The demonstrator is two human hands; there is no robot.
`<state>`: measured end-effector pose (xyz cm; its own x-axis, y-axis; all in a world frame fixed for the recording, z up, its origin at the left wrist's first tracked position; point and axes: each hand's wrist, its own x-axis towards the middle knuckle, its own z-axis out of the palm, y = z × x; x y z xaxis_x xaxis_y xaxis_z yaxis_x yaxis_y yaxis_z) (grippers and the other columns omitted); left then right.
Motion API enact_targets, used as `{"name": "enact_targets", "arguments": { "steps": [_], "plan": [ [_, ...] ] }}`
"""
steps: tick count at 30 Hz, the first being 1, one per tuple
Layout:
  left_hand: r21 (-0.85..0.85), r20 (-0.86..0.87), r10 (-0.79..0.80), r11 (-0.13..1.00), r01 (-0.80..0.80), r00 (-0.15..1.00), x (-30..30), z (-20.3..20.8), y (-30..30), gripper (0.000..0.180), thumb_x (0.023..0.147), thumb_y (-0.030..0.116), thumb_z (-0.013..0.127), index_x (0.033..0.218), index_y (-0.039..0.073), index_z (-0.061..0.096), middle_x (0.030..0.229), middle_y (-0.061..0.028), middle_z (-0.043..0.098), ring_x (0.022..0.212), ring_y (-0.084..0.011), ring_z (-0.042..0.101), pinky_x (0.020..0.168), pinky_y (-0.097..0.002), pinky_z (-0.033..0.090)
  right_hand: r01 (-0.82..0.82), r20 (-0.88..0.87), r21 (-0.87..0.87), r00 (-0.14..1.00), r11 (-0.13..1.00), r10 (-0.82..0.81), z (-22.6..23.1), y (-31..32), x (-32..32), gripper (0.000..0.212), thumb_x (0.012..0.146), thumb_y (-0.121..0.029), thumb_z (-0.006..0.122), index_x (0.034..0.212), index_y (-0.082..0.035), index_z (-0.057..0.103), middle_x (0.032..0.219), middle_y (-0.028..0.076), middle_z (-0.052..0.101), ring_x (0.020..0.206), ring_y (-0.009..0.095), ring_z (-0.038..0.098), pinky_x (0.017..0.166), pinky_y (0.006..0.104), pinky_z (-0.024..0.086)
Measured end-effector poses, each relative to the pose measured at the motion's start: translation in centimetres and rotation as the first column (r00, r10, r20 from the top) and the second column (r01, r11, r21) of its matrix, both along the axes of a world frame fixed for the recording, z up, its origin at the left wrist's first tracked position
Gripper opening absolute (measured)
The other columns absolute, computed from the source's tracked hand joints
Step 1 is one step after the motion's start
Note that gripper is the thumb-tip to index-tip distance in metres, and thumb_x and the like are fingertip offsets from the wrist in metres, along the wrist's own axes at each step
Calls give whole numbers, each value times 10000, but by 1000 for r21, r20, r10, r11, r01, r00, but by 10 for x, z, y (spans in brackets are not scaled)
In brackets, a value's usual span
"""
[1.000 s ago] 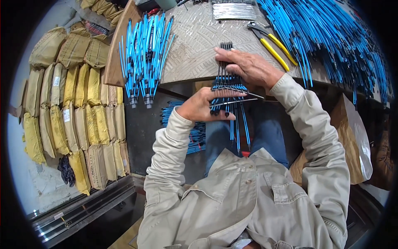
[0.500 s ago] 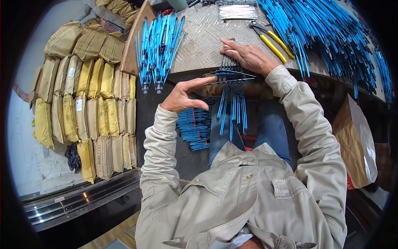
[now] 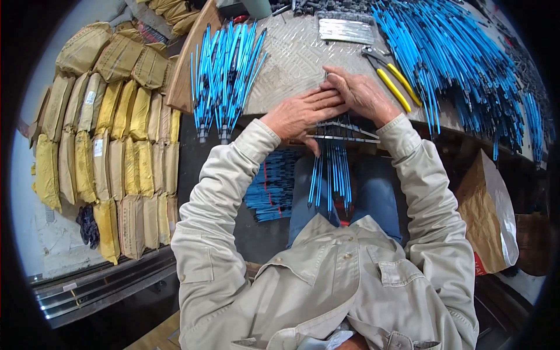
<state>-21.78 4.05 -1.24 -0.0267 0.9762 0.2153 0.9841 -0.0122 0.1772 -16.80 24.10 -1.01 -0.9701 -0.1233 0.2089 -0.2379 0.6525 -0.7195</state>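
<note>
Several thin blue rods with black fittings (image 3: pixel 332 181) hang over the table's front edge, above my lap. Thin metal strips (image 3: pixel 350 137) cross them near their upper part. My left hand (image 3: pixel 300 112) lies flat over the top of this row, fingers stretched to the right and thumb pointing down. My right hand (image 3: pixel 366 98) meets it from the right, its fingers reaching left against the left fingers. Its fingertips are partly hidden. The upper part of the row is covered by both hands.
Yellow-handled pliers (image 3: pixel 396 81) lie right of my hands. A large heap of blue rods (image 3: pixel 449 64) covers the right side, a smaller bunch (image 3: pixel 224 76) the left. White strips (image 3: pixel 346 30) sit behind. Wrapped packages (image 3: pixel 111 128) are stacked at left; a paper bag (image 3: pixel 481 216) stands at right.
My left hand has moved up and right from beside the metal strips onto the row, meeting my right hand. The right hand has shifted slightly. The whole view has moved a little.
</note>
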Motion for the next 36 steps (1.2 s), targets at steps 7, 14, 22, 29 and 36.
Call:
{"name": "enact_targets", "arguments": {
  "steps": [7, 14, 22, 29, 36],
  "plan": [
    [-35, -18, 45, 998, -45, 999, 1, -7, 2, 1107, 483, 616, 683, 1389, 104, 305, 1424, -57, 331, 1310, -220, 322, 1096, -366, 258, 0, -116, -685, 987, 728, -110, 34, 40, -82, 357, 937, -309, 474, 1079, -4, 594, 1028, 133, 651, 962, 205, 628, 793, 281, 489],
    [11, -42, 38, 999, -38, 998, -5, -9, 7, 1076, 489, 578, 695, 1384, 121, 311, 1419, -36, 340, 1302, -206, 334, 1091, -343, 276, 323, -275, 512, 939, 796, -204, 21, 75, -151, 172, 671, -190, 615, 669, -23, 653, 661, 190, 612, 631, 345, 608, 583, 403, 486],
    [14, -41, 58, 998, -58, 997, -2, -8, 2, 1046, 495, 492, 735, 1381, 129, 316, 1419, -35, 341, 1296, -205, 345, 1094, -340, 279, 198, -238, 569, 969, 798, -70, 24, 71, -145, 133, 655, -196, 637, 652, -66, 661, 662, 180, 608, 636, 355, 601, 562, 425, 472],
    [54, -85, 36, 998, -31, 996, -1, -12, 17, 1041, 481, 442, 763, 1368, 110, 330, 1415, -47, 346, 1291, -217, 351, 1081, -355, 293, 367, -521, 210, 827, 906, -214, 7, 97, -141, 225, 638, -257, 688, 768, -74, 679, 724, 167, 629, 716, 323, 622, 637, 389, 488],
    [20, -135, 69, 998, -67, 988, 2, -3, 10, 884, 541, 296, 671, 1348, 99, 368, 1403, -52, 370, 1279, -219, 372, 1055, -363, 321, 274, -413, 241, 897, 931, -157, -5, 29, 9, 119, 797, -208, 602, 889, -187, 675, 746, 29, 583, 655, 243, 607, 544, 342, 474]
  ]
}}
